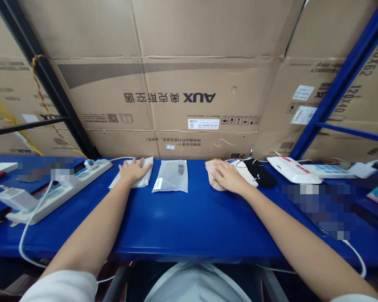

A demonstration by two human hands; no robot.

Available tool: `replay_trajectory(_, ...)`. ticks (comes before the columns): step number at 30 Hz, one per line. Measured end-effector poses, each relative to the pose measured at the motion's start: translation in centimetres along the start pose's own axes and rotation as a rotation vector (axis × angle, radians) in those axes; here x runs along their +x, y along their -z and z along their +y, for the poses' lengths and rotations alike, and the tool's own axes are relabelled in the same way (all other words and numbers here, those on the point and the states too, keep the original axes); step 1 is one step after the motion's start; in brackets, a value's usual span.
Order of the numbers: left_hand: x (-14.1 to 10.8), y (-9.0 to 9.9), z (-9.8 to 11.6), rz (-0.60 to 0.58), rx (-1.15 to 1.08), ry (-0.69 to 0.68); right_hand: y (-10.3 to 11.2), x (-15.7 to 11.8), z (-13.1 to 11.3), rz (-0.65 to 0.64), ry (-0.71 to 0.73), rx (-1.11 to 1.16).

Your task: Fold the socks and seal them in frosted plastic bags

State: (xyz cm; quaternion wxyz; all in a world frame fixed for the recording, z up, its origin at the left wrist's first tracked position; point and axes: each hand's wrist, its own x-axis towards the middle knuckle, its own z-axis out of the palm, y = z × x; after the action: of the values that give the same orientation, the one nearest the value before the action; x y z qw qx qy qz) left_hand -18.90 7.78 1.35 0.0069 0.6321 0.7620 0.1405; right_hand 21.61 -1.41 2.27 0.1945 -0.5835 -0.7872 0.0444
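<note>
My left hand point(135, 170) lies with its fingers spread on several frosted plastic bags point(147, 178) at the back left of the blue table. To the right of them, a single frosted zip bag point(170, 178) lies flat, with a small white label at its lower left corner. My right hand point(228, 175) rests over pink socks point(214, 183) with yellow edges, its fingers stretched across the top. Beside it are white socks point(246, 174) and black socks point(261, 174), partly overlapping. My palm and forearm cover part of the sock row.
A long white power strip point(59, 191) with plugs and cables runs along the left. On the right sit a white plastic box point(292, 170), a second power strip point(326, 171) and a blurred-out device point(321, 209). A cardboard wall point(176, 75) rises behind the blue table point(189, 226).
</note>
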Motion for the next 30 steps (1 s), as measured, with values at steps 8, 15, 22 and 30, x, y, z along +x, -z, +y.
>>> replay_trajectory(8, -0.2, 1.6, 0.6, -0.016, 0.011, 0.307, 2.2, 0.1, 5.4, -0.177, -0.591, -0.127)
replay_trajectory(15, -0.6, 1.6, 0.8, 0.031, 0.093, 0.253, 0.5, 1.0, 6.2, -0.186, -0.631, -0.124)
replay_trajectory(22, -1.2, 2.0, 1.3, 0.013, 0.118, 0.270, 0.3, 1.3, 5.0, -0.131, -0.664, -0.094)
replay_trajectory(30, -0.9, 1.9, 2.0, 0.163, 0.117, 0.153, -0.5, 1.4, 3.6, -0.091, -0.479, -0.129)
